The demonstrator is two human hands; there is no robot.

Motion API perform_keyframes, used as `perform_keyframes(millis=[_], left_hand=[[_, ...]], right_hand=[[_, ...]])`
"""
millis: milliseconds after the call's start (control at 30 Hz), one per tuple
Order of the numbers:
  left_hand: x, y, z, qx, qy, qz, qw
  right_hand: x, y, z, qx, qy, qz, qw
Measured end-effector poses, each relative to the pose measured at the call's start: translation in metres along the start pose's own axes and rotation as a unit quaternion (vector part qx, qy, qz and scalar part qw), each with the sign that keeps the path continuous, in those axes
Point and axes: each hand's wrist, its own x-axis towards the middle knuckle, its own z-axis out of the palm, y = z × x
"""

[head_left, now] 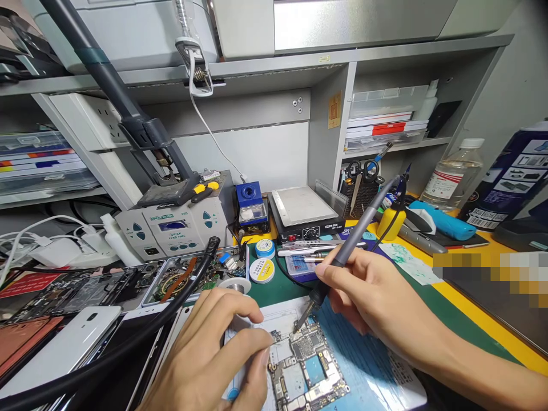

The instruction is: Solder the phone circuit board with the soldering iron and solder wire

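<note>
My right hand (368, 285) grips a soldering iron (355, 234) like a pen. Its tip points down and meets the upper edge of a phone circuit board (317, 394), or hovers just over it. The board, with cut-outs and metal shields, lies on a blue-and-white mat (363, 348). At the board's left edge is my left hand (205, 354), thumb and index finger pinched together. Something thin seems to stick out from that pinch toward the board, too fine to make out. The iron's cord runs off behind my right hand.
A black hose (188, 297) crosses the left side above several phones (64, 348). Behind are a tray of parts (214, 268), a solder spool (234, 285), small round tubs (262, 270), a heating plate (306, 205) and a rework station (175, 228). A clear bottle (454, 171) stands right.
</note>
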Motion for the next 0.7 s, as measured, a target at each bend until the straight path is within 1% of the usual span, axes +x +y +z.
perform_keyframes(millis=[167,300,700], left_hand=[[-0.0017,-0.0014,-0.0008,-0.001,-0.002,0.006,1.0],[-0.0028,-0.0026,-0.0009,-0.004,-0.004,0.005,1.0],[-0.0001,-0.0011,0.0033,-0.01,0.026,0.013,1.0]], right_hand=[[0.0001,0.0003,-0.0003,0.003,0.002,0.01,1.0],[-0.0004,0.0011,-0.0003,-0.003,0.003,0.001,1.0],[-0.0015,0.0011,0.0001,0.001,0.008,0.007,1.0]])
